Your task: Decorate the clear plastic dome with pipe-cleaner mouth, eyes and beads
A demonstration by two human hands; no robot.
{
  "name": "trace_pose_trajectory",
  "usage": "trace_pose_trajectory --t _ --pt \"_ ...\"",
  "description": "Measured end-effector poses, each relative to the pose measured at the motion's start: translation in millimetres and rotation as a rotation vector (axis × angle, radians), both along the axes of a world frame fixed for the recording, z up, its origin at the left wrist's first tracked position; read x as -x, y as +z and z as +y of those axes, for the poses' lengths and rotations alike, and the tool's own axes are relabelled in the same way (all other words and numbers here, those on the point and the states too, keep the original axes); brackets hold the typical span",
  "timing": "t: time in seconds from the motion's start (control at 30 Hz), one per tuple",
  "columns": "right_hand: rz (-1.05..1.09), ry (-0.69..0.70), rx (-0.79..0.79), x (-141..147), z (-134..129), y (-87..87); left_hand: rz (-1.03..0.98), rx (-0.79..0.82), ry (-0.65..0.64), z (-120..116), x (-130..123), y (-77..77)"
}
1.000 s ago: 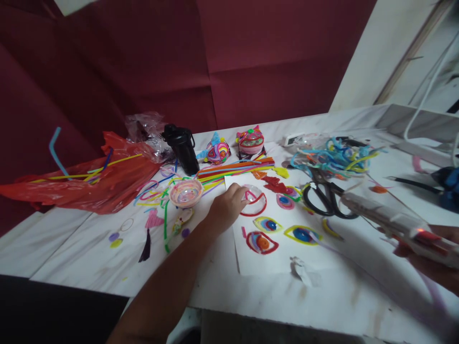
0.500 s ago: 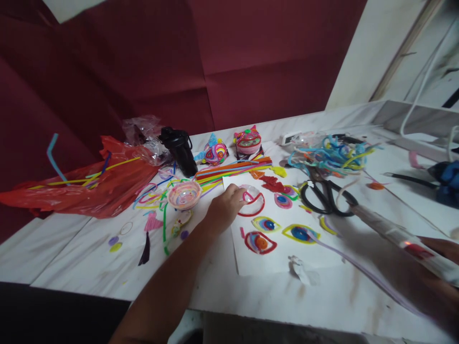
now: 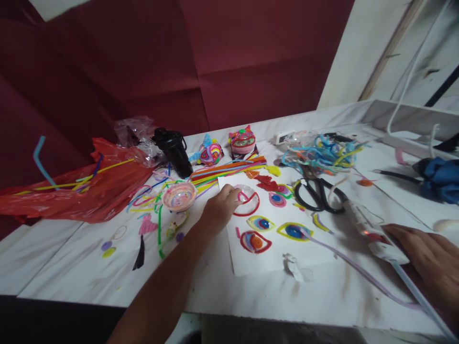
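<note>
My left hand [image 3: 224, 205] has its fingers pinched at the upper left edge of a red-outlined piece [image 3: 255, 206] with a pink strip, on a white paper sheet [image 3: 258, 264]. At the right, my right hand [image 3: 425, 255] lies against a white glue gun [image 3: 366, 227] with a lit orange light; its fingertips are partly hidden behind the gun. A clear stick runs from the gun's rear. Below the left hand's piece are eye shapes: one yellow and blue [image 3: 294, 231], one red with an orange centre [image 3: 256, 241]. A lilac strip [image 3: 353, 266] trails right from the yellow one.
Black-handled scissors [image 3: 319, 196] lie near the gun's tip. Behind are coloured strips [image 3: 229, 168], two decorated figures, a black bottle [image 3: 174, 152] and a blue tangle [image 3: 326, 152]. A bowl [image 3: 179, 196] and red plastic bag [image 3: 107, 186] are left. Crumpled paper [image 3: 296, 267] lies in front.
The glue gun and my right hand have come further into view, with the gun now angled more steeply. My left hand stays at the red-outlined piece. The view has shifted slightly.
</note>
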State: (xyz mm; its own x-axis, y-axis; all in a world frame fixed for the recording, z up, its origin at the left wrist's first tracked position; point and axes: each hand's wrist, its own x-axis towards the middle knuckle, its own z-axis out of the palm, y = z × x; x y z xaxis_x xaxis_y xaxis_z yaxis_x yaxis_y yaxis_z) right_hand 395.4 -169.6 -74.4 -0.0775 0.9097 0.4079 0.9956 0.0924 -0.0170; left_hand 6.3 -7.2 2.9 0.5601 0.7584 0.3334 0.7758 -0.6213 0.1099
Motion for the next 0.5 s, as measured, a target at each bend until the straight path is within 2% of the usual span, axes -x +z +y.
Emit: trace_pose_trajectory --t 0.1,0.27,0.4,0.5 --pt "-0.007 0.093 -0.004 8 -1 15.8 -0.057 -0.037 -0.024 2 1 -2.4" --pt "0.024 0.065 0.073 18 -2 38.0 -0.077 -0.098 -0.064 7 4 -4.2" --pt "0.055 0.038 0.08 15 -1 42.4 -0.054 -0.106 -0.068 8 5 -2.5" --pt "0.023 0.031 0.012 6 2 38.5 -0.051 -0.099 -0.043 7 4 -3.0"
